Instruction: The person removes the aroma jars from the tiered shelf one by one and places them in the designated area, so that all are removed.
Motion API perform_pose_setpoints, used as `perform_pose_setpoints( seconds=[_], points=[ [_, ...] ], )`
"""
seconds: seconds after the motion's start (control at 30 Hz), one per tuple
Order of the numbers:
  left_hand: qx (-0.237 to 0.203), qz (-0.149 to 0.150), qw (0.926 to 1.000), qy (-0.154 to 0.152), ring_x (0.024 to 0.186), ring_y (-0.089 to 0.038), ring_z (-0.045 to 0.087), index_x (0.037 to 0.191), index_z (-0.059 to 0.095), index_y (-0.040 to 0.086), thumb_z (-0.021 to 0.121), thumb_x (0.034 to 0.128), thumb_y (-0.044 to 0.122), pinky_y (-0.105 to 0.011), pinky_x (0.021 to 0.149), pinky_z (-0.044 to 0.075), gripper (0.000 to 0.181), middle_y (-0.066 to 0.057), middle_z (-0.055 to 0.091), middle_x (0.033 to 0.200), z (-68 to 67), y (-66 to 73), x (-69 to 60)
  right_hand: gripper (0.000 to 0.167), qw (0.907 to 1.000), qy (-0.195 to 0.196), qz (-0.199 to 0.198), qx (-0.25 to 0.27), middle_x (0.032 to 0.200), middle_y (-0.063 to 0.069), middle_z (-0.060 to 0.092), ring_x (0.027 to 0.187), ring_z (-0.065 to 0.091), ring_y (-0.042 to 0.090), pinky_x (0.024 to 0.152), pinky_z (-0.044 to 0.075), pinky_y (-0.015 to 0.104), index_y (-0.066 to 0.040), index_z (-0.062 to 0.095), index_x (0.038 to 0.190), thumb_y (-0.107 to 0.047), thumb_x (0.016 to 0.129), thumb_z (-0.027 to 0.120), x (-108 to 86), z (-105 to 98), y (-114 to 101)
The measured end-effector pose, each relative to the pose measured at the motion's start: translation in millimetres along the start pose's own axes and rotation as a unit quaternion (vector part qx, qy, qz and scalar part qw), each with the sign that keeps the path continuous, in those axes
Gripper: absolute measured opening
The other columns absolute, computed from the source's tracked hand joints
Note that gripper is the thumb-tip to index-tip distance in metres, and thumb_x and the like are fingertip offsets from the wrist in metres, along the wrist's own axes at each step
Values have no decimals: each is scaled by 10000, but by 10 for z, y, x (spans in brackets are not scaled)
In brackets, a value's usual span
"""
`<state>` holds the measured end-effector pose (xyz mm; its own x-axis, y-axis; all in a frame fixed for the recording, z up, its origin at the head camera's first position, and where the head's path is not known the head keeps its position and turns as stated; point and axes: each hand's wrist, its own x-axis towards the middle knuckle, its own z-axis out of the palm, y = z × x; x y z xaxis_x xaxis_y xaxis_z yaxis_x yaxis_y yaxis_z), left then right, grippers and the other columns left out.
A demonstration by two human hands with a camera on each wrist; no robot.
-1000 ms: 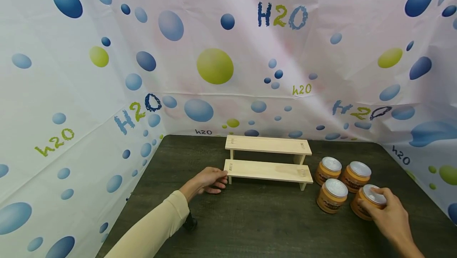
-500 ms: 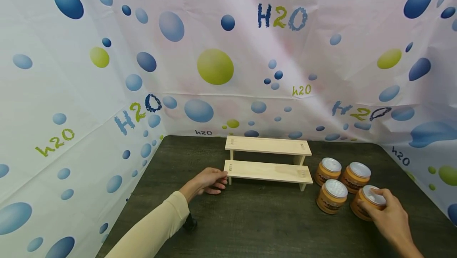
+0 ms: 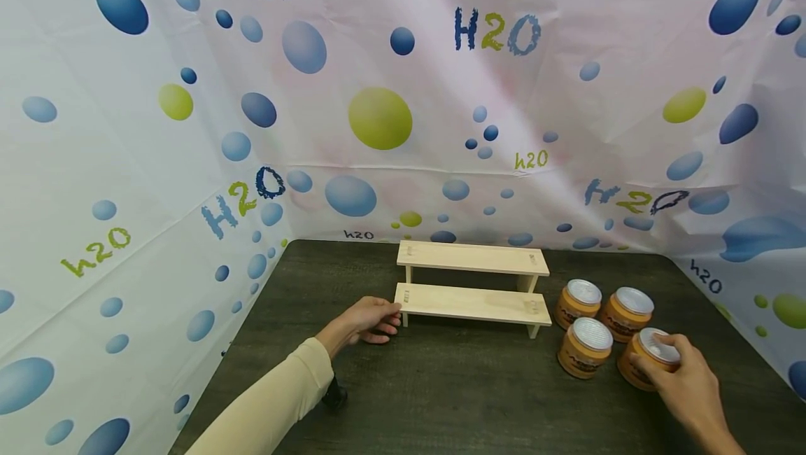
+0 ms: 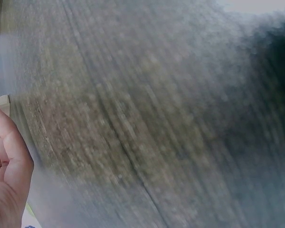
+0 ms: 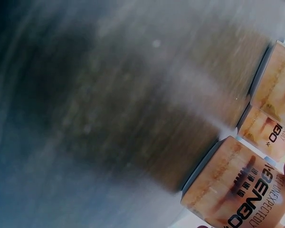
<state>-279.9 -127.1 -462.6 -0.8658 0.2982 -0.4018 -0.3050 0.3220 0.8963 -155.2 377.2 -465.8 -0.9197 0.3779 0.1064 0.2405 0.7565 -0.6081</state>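
A two-step wooden shelf [image 3: 472, 301] of pale boards stands on the dark table. At the left end of its lower board, my left hand [image 3: 368, 318] pinches the corner between thumb and forefinger; the other fingers hang loosely curled below. The left wrist view shows that hand [image 4: 9, 166] at its left edge, beside a bit of board. On the right, my right hand [image 3: 689, 381] grips an orange jar [image 3: 637, 369] with a silver lid, thumb and fingers around its upper part. This jar [image 5: 237, 185] appears on its side in the right wrist view, with printed lettering.
Three more such jars, a front one [image 3: 584, 350] and two behind, a left one [image 3: 576, 301] and a right one [image 3: 626, 313], stand close together right of the shelf. A white sheet [image 3: 378, 42] with blue and green spots encloses the back and sides. A dark object [image 3: 335, 395] shows beneath the left sleeve.
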Motion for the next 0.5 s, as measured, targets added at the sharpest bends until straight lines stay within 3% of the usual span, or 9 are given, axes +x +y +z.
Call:
perform_pose_setpoints(
  seconds=[0.5],
  points=[
    [27,-16,10000,60,711,-73,659,1105,677,18,570,1029,377,-253,629,615,383,-11,677,906,9,-15,0,709,9999,-1,-142,38,1332,410,386,1102,476,567,756,474,609,77,385,1397,-432,975,639,-7,33,35]
  ],
)
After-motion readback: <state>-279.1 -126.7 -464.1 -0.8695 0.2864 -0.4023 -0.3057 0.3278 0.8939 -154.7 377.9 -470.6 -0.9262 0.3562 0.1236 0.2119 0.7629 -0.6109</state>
